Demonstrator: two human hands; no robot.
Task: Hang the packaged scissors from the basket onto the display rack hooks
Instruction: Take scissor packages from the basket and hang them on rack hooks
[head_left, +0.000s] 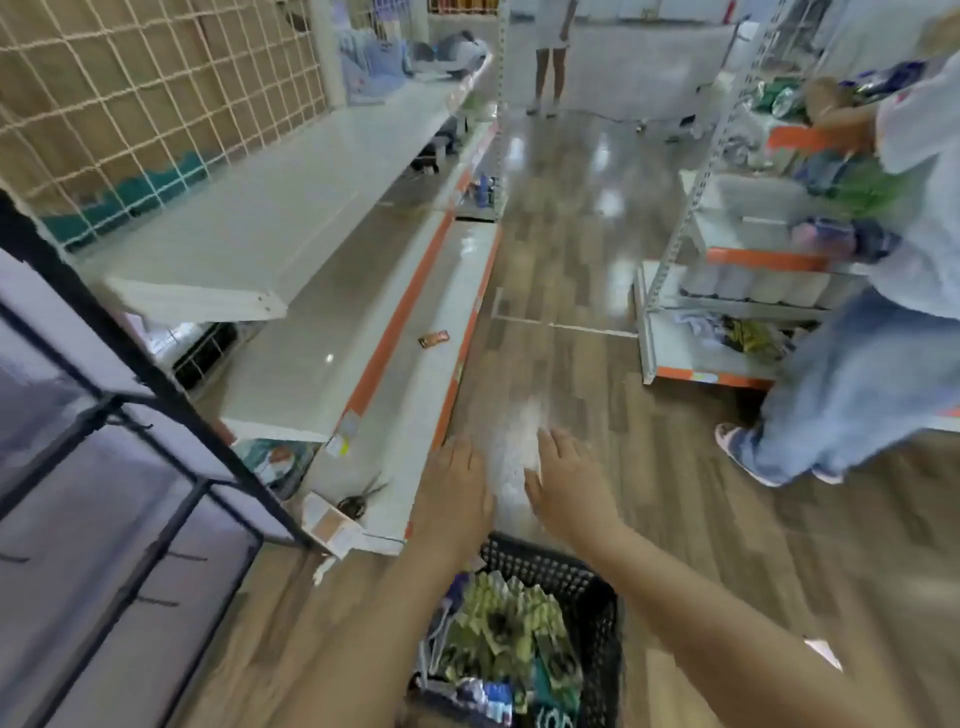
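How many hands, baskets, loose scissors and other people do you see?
hands: 2, left and right
basket: 1
loose scissors: 1
other people: 2, near and far
Total: 6

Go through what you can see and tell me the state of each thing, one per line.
Left hand: open, empty, above the floor.
Right hand: open, empty.
Black plastic mesh basket: on the floor, full of packaged goods.
Loose dark-handled scissors: lying blades open on the bottom shelf.
Black wire display rack: hooks bare.

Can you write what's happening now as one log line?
hands: left hand, right hand open, empty | black basket: packaged scissors inside | display rack hooks: bare
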